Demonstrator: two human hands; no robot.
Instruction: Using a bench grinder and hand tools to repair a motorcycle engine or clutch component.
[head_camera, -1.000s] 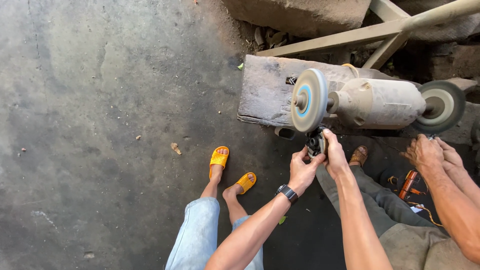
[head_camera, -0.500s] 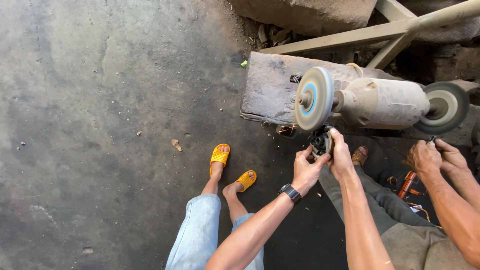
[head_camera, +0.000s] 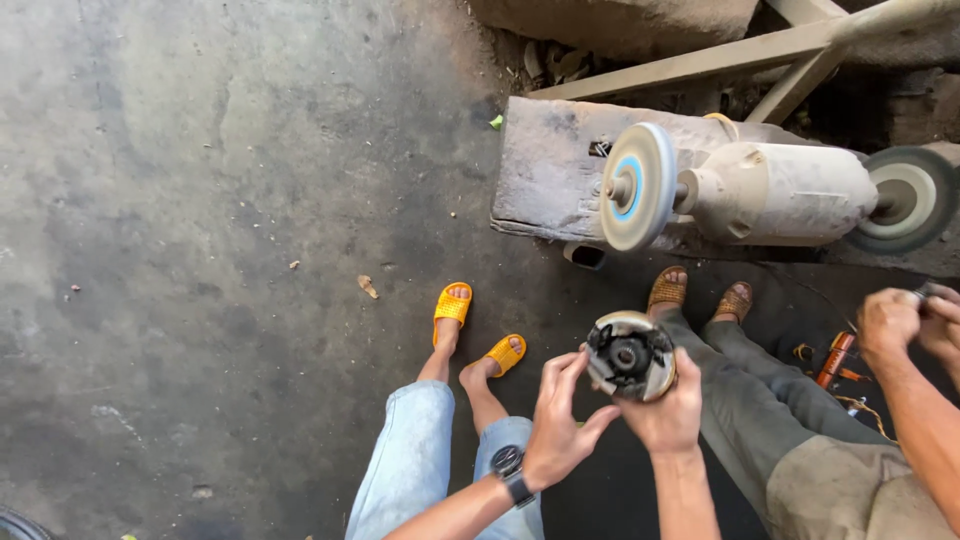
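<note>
My right hand (head_camera: 668, 410) cups a round, dark metal part (head_camera: 630, 355), face up, while my left hand (head_camera: 557, 425), fingers spread, sits just beside it, perhaps brushing its rim. Ahead stands the bench grinder (head_camera: 770, 192) on its block (head_camera: 545, 165). Another person's hands (head_camera: 905, 322) work at right.

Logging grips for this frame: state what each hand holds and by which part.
Right hand grips the round metal part by its lower rim, from beneath. Left hand is open beside it, fingertips near its edge, holding nothing.
</note>
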